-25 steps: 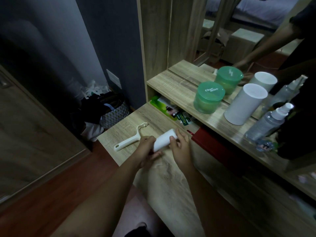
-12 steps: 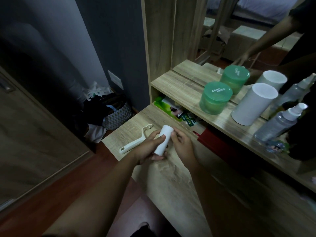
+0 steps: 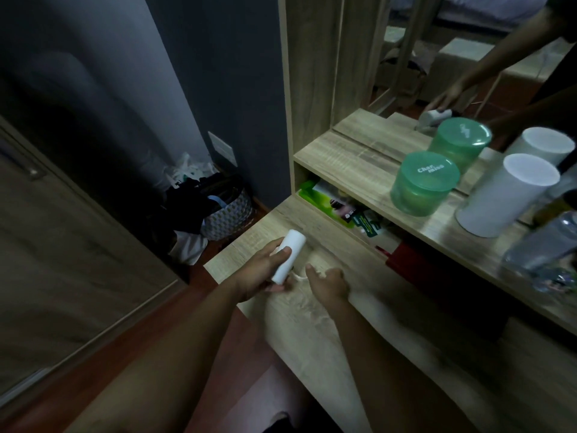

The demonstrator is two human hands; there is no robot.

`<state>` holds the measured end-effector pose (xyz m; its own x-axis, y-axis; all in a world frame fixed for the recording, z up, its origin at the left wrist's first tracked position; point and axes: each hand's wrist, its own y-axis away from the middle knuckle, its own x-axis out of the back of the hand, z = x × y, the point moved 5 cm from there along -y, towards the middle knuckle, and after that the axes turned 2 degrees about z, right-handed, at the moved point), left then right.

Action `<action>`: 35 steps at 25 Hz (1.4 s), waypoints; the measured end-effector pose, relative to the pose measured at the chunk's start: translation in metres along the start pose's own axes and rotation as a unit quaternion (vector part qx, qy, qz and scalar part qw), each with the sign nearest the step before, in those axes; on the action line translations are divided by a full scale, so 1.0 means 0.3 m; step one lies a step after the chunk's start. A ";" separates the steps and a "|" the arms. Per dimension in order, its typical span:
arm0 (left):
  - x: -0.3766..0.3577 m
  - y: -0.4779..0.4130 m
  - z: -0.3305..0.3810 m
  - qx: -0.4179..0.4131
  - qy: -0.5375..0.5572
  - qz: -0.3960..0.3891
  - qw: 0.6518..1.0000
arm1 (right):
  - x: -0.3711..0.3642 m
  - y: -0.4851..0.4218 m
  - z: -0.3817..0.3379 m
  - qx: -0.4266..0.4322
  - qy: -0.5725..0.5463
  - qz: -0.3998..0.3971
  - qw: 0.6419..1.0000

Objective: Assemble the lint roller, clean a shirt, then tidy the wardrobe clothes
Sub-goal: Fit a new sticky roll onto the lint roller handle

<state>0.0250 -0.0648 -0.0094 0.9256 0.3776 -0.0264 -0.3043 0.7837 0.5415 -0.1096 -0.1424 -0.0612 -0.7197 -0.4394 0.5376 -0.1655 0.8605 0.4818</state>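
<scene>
White roll (image 3: 288,256) at frame centre, clamped in left hand (image 3: 260,273) above worktop (image 3: 315,332). Right hand (image 3: 327,284) fingers loose, over what seems handle; grip unclear. Step: roller assembly. Next: align handle with roll core, push in.

Tub (image 3: 423,182) and cylinder (image 3: 505,195) on shelf (image 3: 352,170), tub left; basket (image 3: 229,210) on floor left of desk (image 3: 312,323).

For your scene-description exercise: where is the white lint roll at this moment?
In the head view, the white lint roll is gripped in the left hand above the lower wooden desk, just left of the right hand.
</scene>
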 end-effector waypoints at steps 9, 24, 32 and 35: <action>0.065 0.007 0.040 -0.026 -0.023 0.022 0.999 | 0.008 -0.008 -0.060 0.016 0.028 0.103 0.994; -0.003 0.011 0.078 -0.086 -0.024 0.039 0.995 | 0.089 0.029 -0.059 0.078 -0.217 -0.080 0.970; -0.063 0.021 0.031 -0.060 0.022 0.000 0.998 | 0.164 0.069 -0.116 0.220 -0.117 -0.003 0.969; -0.074 0.011 0.021 -0.068 0.041 0.000 0.997 | 0.179 0.087 -0.139 0.244 -0.084 0.018 0.966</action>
<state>0.0048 -0.0736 -0.0017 0.9059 0.4119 -0.0983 -0.3365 0.8411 0.4234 -0.1244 -0.1542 0.0089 -0.8234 -0.3935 0.4089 -0.4067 0.9117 0.0583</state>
